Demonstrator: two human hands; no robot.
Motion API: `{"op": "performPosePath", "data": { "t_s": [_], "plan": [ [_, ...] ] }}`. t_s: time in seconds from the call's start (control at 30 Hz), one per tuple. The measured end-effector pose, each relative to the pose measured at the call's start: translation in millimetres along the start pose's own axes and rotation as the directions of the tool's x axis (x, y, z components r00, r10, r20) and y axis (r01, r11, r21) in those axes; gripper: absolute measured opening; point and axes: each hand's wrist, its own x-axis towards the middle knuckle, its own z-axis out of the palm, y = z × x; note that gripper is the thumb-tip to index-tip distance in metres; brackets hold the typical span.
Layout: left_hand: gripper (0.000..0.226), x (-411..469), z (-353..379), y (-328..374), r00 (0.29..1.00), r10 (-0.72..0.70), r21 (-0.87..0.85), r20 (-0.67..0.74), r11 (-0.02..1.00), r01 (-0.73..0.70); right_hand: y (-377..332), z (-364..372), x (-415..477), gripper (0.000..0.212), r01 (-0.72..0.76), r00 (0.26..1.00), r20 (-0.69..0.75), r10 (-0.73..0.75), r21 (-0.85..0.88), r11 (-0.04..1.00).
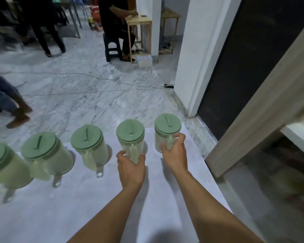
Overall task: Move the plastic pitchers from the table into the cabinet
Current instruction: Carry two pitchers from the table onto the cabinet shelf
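Several clear plastic pitchers with pale green lids stand in a row along the far edge of a white table. My right hand is closed around the handle of the rightmost pitcher. My left hand grips the handle of the second pitcher from the right. Both pitchers still rest upright on the table. To the left stand a third pitcher, a fourth pitcher and a fifth pitcher, untouched, handles toward me. A light wooden cabinet panel stands at the right.
Beyond the table lies a marble floor with cables across it. A white pillar and a dark doorway rise at the right. A seated person on a stool and other people's legs are farther off.
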Motion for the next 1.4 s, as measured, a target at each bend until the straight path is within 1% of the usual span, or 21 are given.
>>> {"op": "performPosePath", "data": {
  "t_s": [0.07, 0.13, 0.23, 0.37, 0.53, 0.63, 0.8, 0.9, 0.97, 1.03, 1.13, 1.2, 1.3, 1.4],
  "plan": [
    [0.049, 6.2, 5.3, -0.8, 1.0, -0.016, -0.009, 0.007, 1.0, 0.016, 2.5, 6.3, 7.0, 0.042, -0.089, 0.996, -0.017, 0.091, 0.108, 0.99],
    [0.038, 11.3, 8.3, 2.4, 0.999, -0.016, -0.009, 0.031, 1.0, 0.016, 3.0, 9.3, 17.2, 0.04, -0.172, 0.984, -0.004, 0.175, 0.182, 0.968],
    [0.029, 17.4, 11.8, 4.3, 0.998, 0.026, 0.001, 0.049, 1.0, -0.026, 6.6, 13.8, 27.2, 0.028, -0.218, 0.976, 0.042, 0.214, 0.225, 0.95],
    [0.023, 28.1, 15.1, 8.4, 0.997, 0.073, -0.031, 0.04, 0.997, -0.072, 8.6, 20.3, 30.4, 0.024, -0.191, 0.982, 0.059, 0.182, 0.231, 0.954],
    [0.02, 37.7, 9.5, 19.3, 0.988, 0.142, -0.004, 0.068, 0.99, -0.142, -0.7, 12.5, 29.9, 0.02, -0.125, 0.992, 0.047, 0.116, 0.265, 0.956],
    [0.019, 36.3, 1.7, 32.7, 0.975, 0.204, 0.001, 0.082, 0.979, -0.205, -13.2, -2.7, 26.7, 0.015, -0.087, 0.996, 0.028, 0.083, 0.252, 0.964],
    [0.023, 30.3, -22.2, 73.8, 0.947, 0.31, -0.024, 0.088, 0.951, -0.309, -46.5, -38.1, 12.6, 0.019, -0.039, 0.998, -0.03, 0.049, 0.271, 0.962],
    [0.025, 25.5, -39.7, 100.5, 0.923, 0.368, -0.057, 0.11, 0.93, -0.364, -66.6, -62.7, -6.6, 0.013, -0.011, 0.997, -0.065, 0.03, 0.28, 0.96],
    [0.025, 17.7, -54.9, 119.6, 0.897, 0.423, -0.095, 0.129, 0.906, -0.413, -81.2, -81.8, -24.9, 0.01, 0.025, 0.993, -0.115, 0.01, 0.299, 0.954],
    [0.025, 6.8, -72.1, 137.5, 0.866, 0.476, -0.121, 0.157, 0.879, -0.461, -95.5, -99.4, -45.4, 0.012, 0.038, 0.986, -0.166, 0.013, 0.301, 0.953],
    [0.025, -16.7, -103.1, 161.5, 0.797, 0.561, -0.182, 0.224, 0.828, -0.531, -114.9, -124.1, -86.3, 0.014, 0.042, 0.959, -0.28, 0.05, 0.313, 0.949],
    [0.024, -33.7, -123.9, 175.2, 0.755, 0.611, -0.211, 0.239, 0.792, -0.573, -128.7, -139.4, -115.7, 0.013, 0.048, 0.938, -0.338, 0.07, 0.328, 0.944],
    [0.023, -64.6, -152.0, 190.5, 0.703, 0.663, -0.278, 0.258, 0.748, -0.603, -148.2, -166.3, -163.7, 0.009, 0.07, 0.882, -0.46, 0.098, 0.333, 0.94],
    [0.024, -100.7, -175.3, 197.9, 0.636, 0.709, -0.341, 0.305, 0.705, -0.622, -160.1, -192.0, -217.2, 0.009, 0.079, 0.808, -0.57, 0.148, 0.354, 0.932]
  ]
}}
